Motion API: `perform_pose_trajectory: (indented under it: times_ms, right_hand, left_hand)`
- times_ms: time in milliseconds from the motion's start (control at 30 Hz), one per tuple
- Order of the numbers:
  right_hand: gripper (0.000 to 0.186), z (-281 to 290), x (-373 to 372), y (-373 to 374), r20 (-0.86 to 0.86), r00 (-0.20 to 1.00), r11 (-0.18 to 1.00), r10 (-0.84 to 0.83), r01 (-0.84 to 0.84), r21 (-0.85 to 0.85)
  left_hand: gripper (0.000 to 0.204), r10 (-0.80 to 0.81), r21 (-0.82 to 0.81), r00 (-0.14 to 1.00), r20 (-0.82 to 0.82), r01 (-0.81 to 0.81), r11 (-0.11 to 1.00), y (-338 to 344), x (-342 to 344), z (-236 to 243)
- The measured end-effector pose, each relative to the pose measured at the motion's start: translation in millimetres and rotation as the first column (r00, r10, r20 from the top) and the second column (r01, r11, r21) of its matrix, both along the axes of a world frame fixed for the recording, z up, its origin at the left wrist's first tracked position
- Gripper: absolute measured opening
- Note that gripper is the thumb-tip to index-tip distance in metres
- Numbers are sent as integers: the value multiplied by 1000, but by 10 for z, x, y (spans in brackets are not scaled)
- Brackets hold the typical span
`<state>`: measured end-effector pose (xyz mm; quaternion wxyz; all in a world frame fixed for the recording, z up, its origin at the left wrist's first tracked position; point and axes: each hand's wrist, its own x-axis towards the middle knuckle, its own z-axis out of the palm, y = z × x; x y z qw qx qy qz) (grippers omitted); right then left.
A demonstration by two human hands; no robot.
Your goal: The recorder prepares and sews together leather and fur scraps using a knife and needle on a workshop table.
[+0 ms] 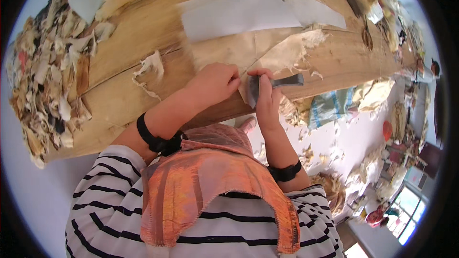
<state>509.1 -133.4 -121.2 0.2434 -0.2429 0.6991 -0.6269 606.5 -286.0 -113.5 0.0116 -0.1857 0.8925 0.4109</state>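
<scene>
A pale piece of hide (pixel 224 51) lies on the wooden table (pixel 129 74) in front of me, its right part thin and ragged. My left hand (pixel 216 82) is closed at the hide's near edge, its thumb and fingers pinched on it. Close beside it, my right hand (pixel 267 98) grips a grey metal knife (pixel 252 91) with a wide, flared blade. The knife's flat grey shank (pixel 289 80) sticks out to the right. Part of the hide's near edge is hidden by my hands.
White sheets (pixel 239 12) lie beyond the hide. Torn hide scraps (pixel 52 67) are heaped at the table's left end, with a frayed scrap (pixel 154 64) nearer. Right of the table's near edge are a blue striped sack (pixel 330 107) and scraps on the floor. People are in the far right background.
</scene>
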Motion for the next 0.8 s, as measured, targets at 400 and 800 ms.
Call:
perform_pose_trajectory:
  times_ms: [400, 800]
  right_hand:
    - [23, -223, 240, -128, -430, 891, 984, -144, 176, 35]
    - [20, -142, 387, -12, -529, 845, 982, -82, 159, 102]
  left_hand:
    - [20, -180, -18, 984, 4, 180, 983, -158, -56, -45]
    - [12, -99, 167, 995, -20, 101, 981, -147, -58, -117]
